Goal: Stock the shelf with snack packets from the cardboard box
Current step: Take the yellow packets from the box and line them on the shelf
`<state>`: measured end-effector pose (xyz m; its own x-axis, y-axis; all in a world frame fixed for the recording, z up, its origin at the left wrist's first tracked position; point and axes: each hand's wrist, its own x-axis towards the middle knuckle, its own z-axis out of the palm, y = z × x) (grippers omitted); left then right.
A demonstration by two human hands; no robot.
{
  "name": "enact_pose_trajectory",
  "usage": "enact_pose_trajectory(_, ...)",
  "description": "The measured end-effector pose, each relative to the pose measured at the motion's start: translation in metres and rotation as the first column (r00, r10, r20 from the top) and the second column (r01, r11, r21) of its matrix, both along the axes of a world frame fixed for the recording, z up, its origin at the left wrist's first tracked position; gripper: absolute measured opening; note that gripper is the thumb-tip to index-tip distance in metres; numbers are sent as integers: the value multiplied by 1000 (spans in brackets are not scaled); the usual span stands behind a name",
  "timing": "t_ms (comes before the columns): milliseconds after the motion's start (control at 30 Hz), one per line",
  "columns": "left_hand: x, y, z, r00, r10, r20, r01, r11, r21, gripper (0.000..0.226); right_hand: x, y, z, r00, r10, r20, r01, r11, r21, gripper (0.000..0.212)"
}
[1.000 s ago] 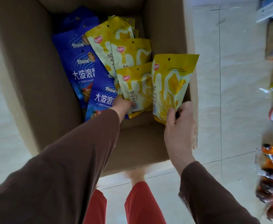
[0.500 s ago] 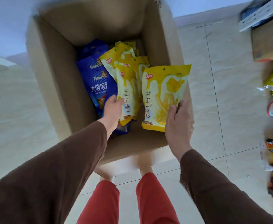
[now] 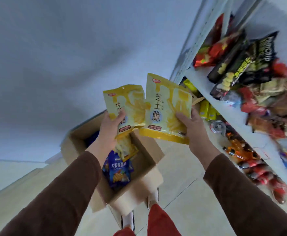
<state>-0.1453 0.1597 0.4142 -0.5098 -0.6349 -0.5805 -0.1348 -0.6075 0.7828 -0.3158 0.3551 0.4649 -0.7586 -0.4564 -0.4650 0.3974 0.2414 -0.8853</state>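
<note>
Each hand holds up a yellow snack packet, above the box.

The left hand (image 3: 107, 128) grips one yellow packet (image 3: 125, 108), the right hand (image 3: 194, 128) a second yellow packet (image 3: 166, 108), edges touching. Below, the open cardboard box (image 3: 139, 188) holds a blue chip packet (image 3: 119, 171); the stocked shelf (image 3: 227, 106) stands right.

shelf (image 3: 205, 86): crowded with packets | box (image 3: 149, 155): open top | left: bare wall

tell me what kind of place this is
Most likely a small shop or its stockroom: a white shelf crowded with snack bags, bottled drinks below, and an open box of packets on the tiled floor.
</note>
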Motion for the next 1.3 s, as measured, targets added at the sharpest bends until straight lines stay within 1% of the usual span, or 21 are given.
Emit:
enact_pose_trajectory(67, -30, 14, 53, 994, -77, -74, 75, 997, -27, 56, -12, 31, 53, 999, -36, 24, 38, 995, -90, 43)
enact_pose_trajectory(133, -63, 35, 100, 983, -146, -110, 141, 988, -56, 61, -25, 68, 98, 998, -42, 54, 50, 986, -157, 49)
enact_pose_trajectory(200, -97, 60, 139, 957, -250, -145, 238, 967, -94, 64, -38, 106, 131, 994, -77, 79, 94, 968, -231, 45)
enact_pose_trajectory(233, -114, 73, 155, 931, -324, -169, 306, 944, -121, 65, -46, 124, 144, 989, -109, 95, 131, 955, -266, 41)
enact_pose_trajectory(300, -152, 103, 181, 847, -485, -220, 450, 872, -191, 62, -63, 162, 163, 978, -176, 115, 203, 930, -307, 36)
enact_pose_trajectory(400, -215, 159, 212, 744, -623, -241, 559, 778, -285, 57, -97, 222, 181, 952, -284, 113, 306, 890, -337, 32)
enact_pose_trajectory(500, -284, 224, 235, 706, -672, -222, 583, 730, -356, 55, -143, 287, 192, 922, -374, 102, 385, 852, -356, 37)
enact_pose_trajectory(633, -374, 309, 259, 640, -746, -185, 613, 640, -462, 62, -209, 371, 208, 866, -481, 138, 496, 789, -363, 35)
enact_pose_trajectory(733, -436, 363, 272, 622, -769, -146, 621, 598, -506, 60, -252, 423, 220, 839, -533, 110, 533, 764, -365, 33)
enact_pose_trajectory(867, -511, 418, 292, 595, -801, -59, 612, 500, -613, 69, -303, 471, 233, 790, -608, 79, 583, 706, -402, 25)
enact_pose_trajectory(967, -570, 453, 306, 574, -819, 15, 623, 424, -658, 84, -338, 492, 237, 757, -652, 53, 607, 669, -429, 25)
enact_pose_trajectory(1000, -590, 463, 310, 561, -827, 19, 631, 413, -657, 82, -351, 497, 238, 747, -663, 49, 613, 658, -437, 24)
enact_pose_trajectory(1100, -648, 490, 317, 529, -848, -41, 644, 432, -631, 60, -390, 508, 242, 715, -699, 33, 639, 633, -437, 22)
enact_pose_trajectory(1200, -704, 507, 313, 520, -848, -106, 675, 483, -558, 55, -425, 516, 239, 675, -738, 19, 676, 608, -416, 22)
enact_pose_trajectory(1300, -751, 518, 303, 531, -836, -138, 675, 516, -528, 52, -450, 523, 234, 640, -767, 34, 712, 577, -400, 23)
